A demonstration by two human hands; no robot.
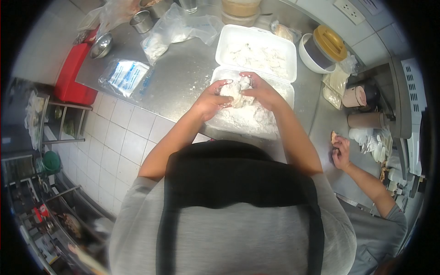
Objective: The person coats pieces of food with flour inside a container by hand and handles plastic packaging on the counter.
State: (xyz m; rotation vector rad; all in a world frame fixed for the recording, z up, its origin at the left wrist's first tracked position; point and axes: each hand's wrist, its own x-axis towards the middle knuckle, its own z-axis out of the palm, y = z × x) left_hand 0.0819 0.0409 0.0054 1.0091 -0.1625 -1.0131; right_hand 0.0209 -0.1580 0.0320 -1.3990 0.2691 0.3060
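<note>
Between my two hands is a lumpy piece coated in white flour (236,93), held above the near half of an open white foam box (285,93). My left hand (211,101) curls round its left side, with flour on the fingertips. On the right side, my right hand (262,91) presses its fingers against the same piece. Loose flour (247,118) fills the tray under my hands. Several floured pieces (261,59) lie in the far half of the box. Some flour is scattered on the steel table left of the box.
A flour bag (158,45), a blue-printed packet (127,77) and a metal bowl (101,46) stand on the left. A white bowl with a yellow-lidded container (330,42) is at the right. A co-worker's hand (341,153) holds a small piece at the right counter.
</note>
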